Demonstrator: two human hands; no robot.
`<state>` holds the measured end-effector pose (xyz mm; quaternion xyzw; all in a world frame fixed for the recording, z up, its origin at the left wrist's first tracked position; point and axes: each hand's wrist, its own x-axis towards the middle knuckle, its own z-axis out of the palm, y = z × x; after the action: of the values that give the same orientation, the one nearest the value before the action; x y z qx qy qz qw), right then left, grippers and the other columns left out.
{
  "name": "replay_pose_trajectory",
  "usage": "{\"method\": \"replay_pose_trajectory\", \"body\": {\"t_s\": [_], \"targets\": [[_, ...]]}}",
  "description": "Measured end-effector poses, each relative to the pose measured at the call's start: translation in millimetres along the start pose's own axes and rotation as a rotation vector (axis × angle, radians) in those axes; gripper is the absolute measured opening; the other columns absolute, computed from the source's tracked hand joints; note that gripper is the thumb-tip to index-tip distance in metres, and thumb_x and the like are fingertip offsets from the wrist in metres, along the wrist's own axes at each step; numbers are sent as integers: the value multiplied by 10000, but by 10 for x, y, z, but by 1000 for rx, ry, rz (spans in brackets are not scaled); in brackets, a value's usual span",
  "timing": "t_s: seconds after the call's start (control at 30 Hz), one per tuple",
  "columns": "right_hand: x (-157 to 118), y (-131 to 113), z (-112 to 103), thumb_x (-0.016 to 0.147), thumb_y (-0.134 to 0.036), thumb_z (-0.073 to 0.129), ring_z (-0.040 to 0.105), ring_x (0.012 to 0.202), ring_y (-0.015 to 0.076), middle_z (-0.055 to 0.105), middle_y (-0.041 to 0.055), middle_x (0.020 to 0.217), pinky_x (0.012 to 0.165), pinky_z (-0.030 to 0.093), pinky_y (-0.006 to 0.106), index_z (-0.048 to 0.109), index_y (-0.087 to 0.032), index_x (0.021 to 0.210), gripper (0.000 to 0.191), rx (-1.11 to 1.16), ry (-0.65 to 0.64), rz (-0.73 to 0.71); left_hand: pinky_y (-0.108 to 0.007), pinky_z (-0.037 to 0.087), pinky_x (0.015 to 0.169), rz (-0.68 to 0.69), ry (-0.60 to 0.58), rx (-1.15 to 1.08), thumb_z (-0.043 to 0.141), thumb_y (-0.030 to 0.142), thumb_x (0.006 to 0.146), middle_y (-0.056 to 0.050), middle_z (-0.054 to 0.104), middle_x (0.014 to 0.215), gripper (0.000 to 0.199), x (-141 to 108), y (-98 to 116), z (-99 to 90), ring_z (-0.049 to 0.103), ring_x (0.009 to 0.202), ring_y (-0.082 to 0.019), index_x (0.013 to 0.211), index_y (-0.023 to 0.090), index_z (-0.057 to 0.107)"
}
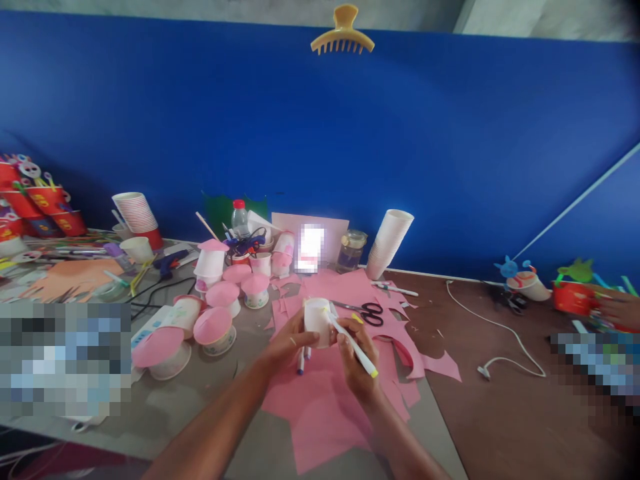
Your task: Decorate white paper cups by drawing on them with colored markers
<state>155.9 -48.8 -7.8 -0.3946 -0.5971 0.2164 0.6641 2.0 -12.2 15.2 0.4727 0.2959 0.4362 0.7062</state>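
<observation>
My left hand (293, 339) is closed around a white paper cup (317, 321), thumb across its near side. In my right hand (357, 357) is a white marker pen (356, 345) with a yellow end, its tip at the cup's upper right side. Both hands are over sheets of pink paper (325, 427). A pair of scissors (371, 313) with dark handles lies on the paper just beyond my right hand. Other markers (301, 362) lie partly hidden below the cup.
Left of my hands stand several cups with pink paper cones (215, 325). Behind are a glowing phone (311, 248), a lidded glass jar (352, 251) and a leaning stack of paper cups (391, 241). A white cable (505, 320) crosses the brown table; another person's hand (617, 308) shows far right.
</observation>
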Motion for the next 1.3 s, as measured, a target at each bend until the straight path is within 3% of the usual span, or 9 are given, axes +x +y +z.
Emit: {"method": "replay_pose_trajectory", "body": {"t_s": [0.17, 0.33, 0.5, 0.63, 0.77, 0.93, 1.1, 1.3], "targets": [[8, -2, -6, 953, -377, 549, 634, 701, 162, 660, 35, 837, 623, 546, 288, 628, -216, 1008, 187, -13, -10, 1, -216, 437, 585, 16, -16, -23, 738, 225, 630, -42, 658, 877, 593, -13, 30, 24, 568, 720, -139, 1206, 180, 604], [4, -24, -4, 946, -377, 564, 630, 719, 170, 647, 39, 842, 613, 535, 291, 628, -211, 999, 185, 32, -4, 14, -204, 399, 498, -30, -11, -21, 729, 263, 661, -53, 652, 887, 616, 0, -49, -39, 568, 687, -142, 1253, 179, 578], [26, -34, 0, 972, -396, 529, 633, 693, 151, 660, 32, 888, 635, 540, 307, 581, -232, 1166, 259, 114, 100, 76, -208, 409, 471, 10, -43, -60, 724, 299, 665, -73, 662, 920, 601, 27, -85, -89, 556, 672, -139, 1238, 173, 593], [68, -1, -9, 986, -426, 484, 607, 592, 135, 668, 20, 828, 557, 511, 284, 593, -211, 1208, 328, 83, 154, 151, -202, 422, 476, 25, -58, -108, 713, 286, 662, -86, 675, 947, 578, 27, -43, -59, 573, 693, -143, 1217, 164, 610], [62, 75, 6, 953, -411, 547, 680, 793, 195, 704, 63, 909, 690, 562, 334, 639, -194, 1178, 326, -51, 114, 141, -204, 437, 471, 25, -75, -122, 690, 288, 679, -95, 684, 957, 576, 18, -37, -51, 599, 717, -158, 1235, 165, 607], [-15, 155, 51, 922, -369, 601, 688, 991, 237, 687, 106, 1126, 820, 589, 387, 572, -226, 1302, 407, -48, -42, 140, -198, 432, 462, 30, -85, -126, 695, 280, 686, -92, 695, 972, 614, 14, -67, -66, 620, 729, -165, 1283, 185, 586], [-26, 169, 26, 920, -344, 601, 672, 982, 237, 670, 107, 1137, 817, 586, 395, 525, -233, 1361, 461, -152, -47, 91, -232, 472, 541, 44, -70, -126, 732, 306, 713, -91, 699, 980, 636, 28, -73, -47, 652, 797, -193, 1321, 215, 569], [-7, 177, 2, 919, -289, 582, 622, 1048, 276, 640, 123, 1187, 874, 547, 488, 469, -244, 1383, 480, -352, -10, -90, -270, 520, 651, 31, 74, -88, 744, 304, 741, -67, 697, 973, 604, 61, -163, -55, 663, 815, -190, 1318, 228, 579]]}}
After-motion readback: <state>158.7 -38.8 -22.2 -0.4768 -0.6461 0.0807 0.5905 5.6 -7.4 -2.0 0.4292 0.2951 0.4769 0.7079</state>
